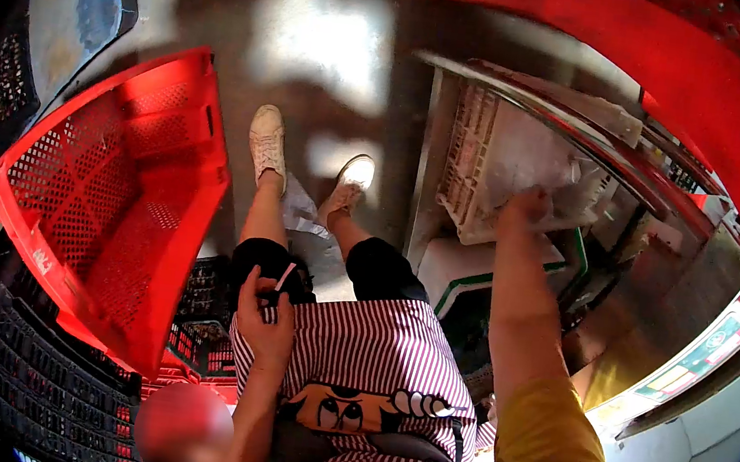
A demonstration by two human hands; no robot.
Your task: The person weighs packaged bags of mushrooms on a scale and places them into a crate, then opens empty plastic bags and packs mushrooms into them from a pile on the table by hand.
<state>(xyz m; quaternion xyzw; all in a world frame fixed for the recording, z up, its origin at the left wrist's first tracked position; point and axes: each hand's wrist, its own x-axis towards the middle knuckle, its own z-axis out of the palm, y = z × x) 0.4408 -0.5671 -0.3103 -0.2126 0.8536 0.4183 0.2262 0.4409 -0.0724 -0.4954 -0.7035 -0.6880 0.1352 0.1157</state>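
Right arm out at full stretch here, and the right hand (526,205) is in over the near edge of the white basket (468,146). Its fingers look curled down at the near side of the clear plastic (534,149) — whether they have hold of any, I cannot tell, nor how wide they stand.

That plastic lies inside the basket, ahead of the right fingers and a touch to their left, spreading along to the right as well. The right hand is clearly the nearer; the left hand (267,329) is well apart, back by the striped cloth (376,341) over the lap. Which way does the plastic point? It's a loose, crumpled heap, so no one end leads and no long axis reads clearly.

Over to the left hand: fingers bent, thumb and forefinger somewhat apart, with a thin white strip (285,276) at the tips — pinched or merely behind them, I can't tell. The strip's long axis runs away from the body, top end leaning right. Below the basket sits a white box (466,269) with green edging; off left, a big red crate (155,234) lies tilted.
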